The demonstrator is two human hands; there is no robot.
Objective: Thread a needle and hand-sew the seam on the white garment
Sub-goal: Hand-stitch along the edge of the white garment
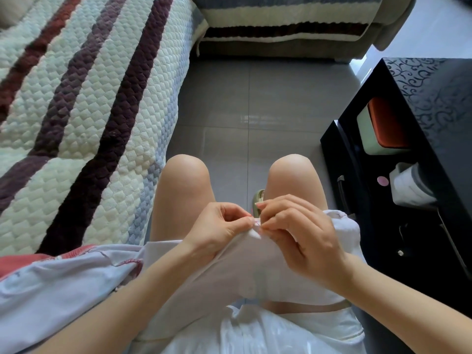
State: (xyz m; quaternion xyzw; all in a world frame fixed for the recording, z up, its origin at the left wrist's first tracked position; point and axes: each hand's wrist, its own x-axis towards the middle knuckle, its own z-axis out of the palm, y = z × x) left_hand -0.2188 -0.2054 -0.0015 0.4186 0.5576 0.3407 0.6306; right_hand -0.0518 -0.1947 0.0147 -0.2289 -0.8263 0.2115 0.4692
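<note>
**Grey tiled floor, seated person, sewing work on the lap**

Setting: grey tiled floor [229, 111], seen beyond the white garment [242, 272], which served as the reference for every entry below.

1. White garment. Lay across the person's lap and thighs and trailed off to the left. A red-stitched edge [127, 261] showed on the trailing part.
2. Left hand [217, 231]. Sat at the garment's top fold, thumb and forefinger pinching the raised cloth, the other fingers curled under.
3. Right hand [301, 233]. Sat just right of the same fold, its thumb and forefinger tips pressed together at the cloth edge and almost touching the left hand's tips. Whether a needle lay between them could not be told.
4. Pink thread [256, 222]. A short trace on the fold, between the two hands.
5. Bare knees [184, 169]. Beyond the garment, side by side.
6. Slipper [258, 198]. Partly visible just beyond the fold, between the knees.
7. Quilted sofa cover [89, 98]. Left of the garment and beyond it; cream with dark red, purple and blue-grey stripes.
8. Second sofa [281, 24]. Far beyond the garment, similarly striped.
9. Black table [357, 226]. Right of the garment, its glossy tabletop [434, 98] scroll-patterned. An orange-and-white box [383, 129] and a white roll [411, 185] sat on its lower shelf.
</note>
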